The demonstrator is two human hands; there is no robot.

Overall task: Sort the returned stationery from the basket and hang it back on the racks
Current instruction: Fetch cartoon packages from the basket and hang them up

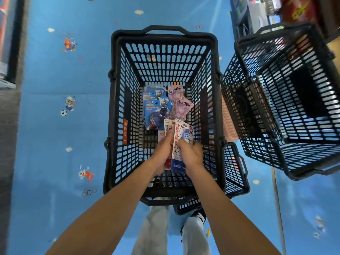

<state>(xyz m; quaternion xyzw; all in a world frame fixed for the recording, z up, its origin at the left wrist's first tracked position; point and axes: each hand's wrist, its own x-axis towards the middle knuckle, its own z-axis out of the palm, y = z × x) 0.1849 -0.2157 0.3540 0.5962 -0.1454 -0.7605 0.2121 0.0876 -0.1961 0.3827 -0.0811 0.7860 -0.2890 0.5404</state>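
Left hand (162, 153) and right hand (191, 153) both gripping white packets (179, 137) inside black basket (165, 38), print partly covered and blurred

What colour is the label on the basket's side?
Orange label, clearest in the head view.

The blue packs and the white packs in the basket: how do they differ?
The blue packs lie untouched on the basket floor; the white packs are held by the left hand and right hand. The blue packs show a dark armoured figure; the white packs carry red lettering and a blue bottom band. Both are flat carded packs inside the same black basket.
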